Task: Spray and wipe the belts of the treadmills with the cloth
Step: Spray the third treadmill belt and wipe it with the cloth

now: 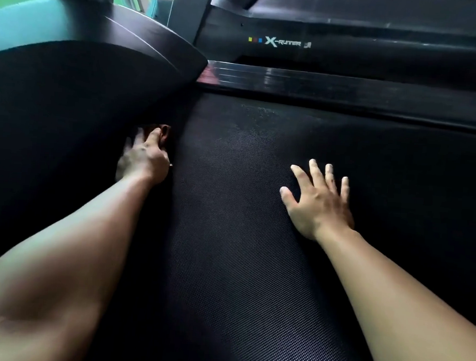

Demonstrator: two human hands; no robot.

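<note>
Both hands are down on the treadmill belt (pixel 241 237). The right hand (pixel 318 203) is spread flat, bracing. The left hand (pixel 144 159) is blurred, its fingers bunched on what looks like a reddish-brown cloth (pixel 163 134) at the belt's front edge, against the motor hood (pixel 82 99). I judge this is the wiping step, not the spraying. Next I should drag the cloth along the belt, whose long axis seems to run away from the hood, parallel to the side rail (pixel 350 88).
</note>
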